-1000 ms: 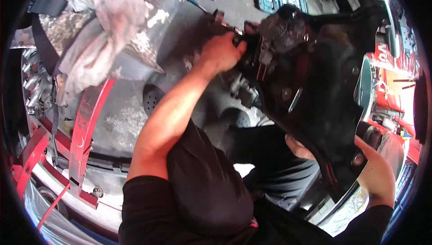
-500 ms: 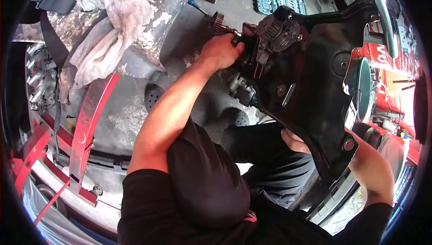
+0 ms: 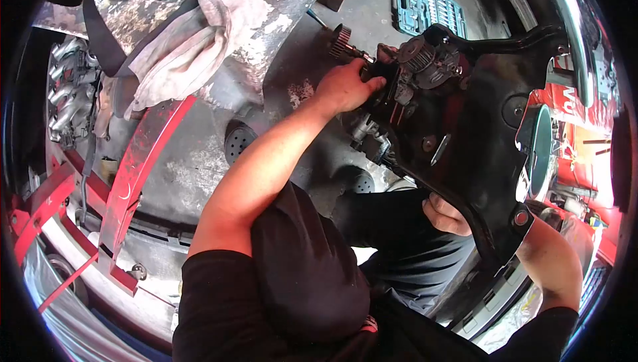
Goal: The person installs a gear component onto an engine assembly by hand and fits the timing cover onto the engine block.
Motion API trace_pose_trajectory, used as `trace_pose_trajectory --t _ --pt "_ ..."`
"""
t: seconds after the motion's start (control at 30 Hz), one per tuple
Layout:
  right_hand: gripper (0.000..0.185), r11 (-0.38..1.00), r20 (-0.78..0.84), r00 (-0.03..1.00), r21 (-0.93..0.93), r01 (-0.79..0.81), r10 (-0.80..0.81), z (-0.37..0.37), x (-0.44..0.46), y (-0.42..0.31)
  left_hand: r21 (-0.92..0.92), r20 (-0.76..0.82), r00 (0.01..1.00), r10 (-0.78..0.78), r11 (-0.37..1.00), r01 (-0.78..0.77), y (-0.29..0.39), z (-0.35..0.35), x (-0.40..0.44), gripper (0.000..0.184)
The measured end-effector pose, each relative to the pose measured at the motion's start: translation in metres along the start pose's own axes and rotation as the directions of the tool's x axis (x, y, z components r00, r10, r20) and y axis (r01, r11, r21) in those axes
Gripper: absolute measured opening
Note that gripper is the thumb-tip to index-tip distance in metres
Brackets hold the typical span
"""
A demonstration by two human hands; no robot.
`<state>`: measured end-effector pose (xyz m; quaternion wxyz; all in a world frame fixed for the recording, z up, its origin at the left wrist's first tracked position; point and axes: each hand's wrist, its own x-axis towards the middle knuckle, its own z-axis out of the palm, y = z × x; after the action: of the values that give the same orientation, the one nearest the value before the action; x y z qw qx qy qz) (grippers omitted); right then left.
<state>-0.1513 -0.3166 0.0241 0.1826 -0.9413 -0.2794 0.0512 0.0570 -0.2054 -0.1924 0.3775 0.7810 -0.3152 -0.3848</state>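
A large black metal part (image 3: pixel 478 129) lies across the right of the view, with a toothed pulley (image 3: pixel 417 54) and dark mechanical pieces near its upper left. At that edge my left hand (image 3: pixel 349 88) has its fingers curled against the dark pieces, beside a shaft with a toothed gear (image 3: pixel 340 40); what it grips is hidden. Fingers of my right hand (image 3: pixel 446 216) curl round the lower left edge of the black part, with the forearm passing beneath it. Below my left hand sits a small silvery metal component (image 3: pixel 369 132).
An open teal socket case (image 3: pixel 428 6) lies on the floor at the top. Upper left, pale rags (image 3: pixel 193 36) rest on a worn surface. A red metal frame (image 3: pixel 143 179) stands at the left, near a silvery metal part (image 3: pixel 70 96). A teal round container (image 3: pixel 539 142) is at the right.
The view has shifted, so the surroundings appear lower and farther right. My right hand's fingers show more fully at the black part's edge. My left hand stays at the dark pieces.
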Motion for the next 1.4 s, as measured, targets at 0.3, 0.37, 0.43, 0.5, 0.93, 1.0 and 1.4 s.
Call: trace_pose_trajectory --t 0.3,0.37,0.43,0.5,0.93,1.0,1.4 --pt "0.033 0.827 0.291 0.880 -0.324 0.459 -0.375 -0.010 0.015 0.006 0.137 -0.081 0.996 0.031 0.990 -0.020 0.001 0.000 0.006 0.050" --pt "0.032 0.767 0.404 0.842 -0.388 0.512 -0.357 -0.013 0.012 0.005 0.136 -0.103 0.993 0.061 0.990 -0.046 -0.002 0.004 0.007 0.050" --pt "0.033 0.706 0.509 0.797 -0.429 0.563 -0.325 -0.013 0.006 0.004 0.133 -0.114 0.990 0.083 0.989 -0.067 0.001 0.004 0.005 0.050" --pt "0.034 0.674 0.558 0.770 -0.444 0.591 -0.308 -0.012 0.000 0.008 0.134 -0.117 0.992 0.051 0.990 -0.035 0.002 0.003 0.005 0.050" --pt "0.030 0.459 0.783 0.576 -0.433 0.776 -0.233 -0.005 -0.006 0.002 0.154 -0.042 0.996 0.078 0.986 -0.071 -0.002 -0.002 0.007 0.058" --pt "0.030 0.690 0.757 0.642 -0.397 0.605 -0.127 -0.002 -0.017 0.005 0.137 -0.034 0.998 0.057 0.989 -0.052 -0.001 -0.002 0.004 0.057" --pt "0.030 0.766 0.360 0.808 -0.291 0.573 -0.467 -0.006 0.017 0.014 -0.603 0.021 0.972 -0.234 0.773 0.199 -0.065 -0.008 -0.004 0.059"
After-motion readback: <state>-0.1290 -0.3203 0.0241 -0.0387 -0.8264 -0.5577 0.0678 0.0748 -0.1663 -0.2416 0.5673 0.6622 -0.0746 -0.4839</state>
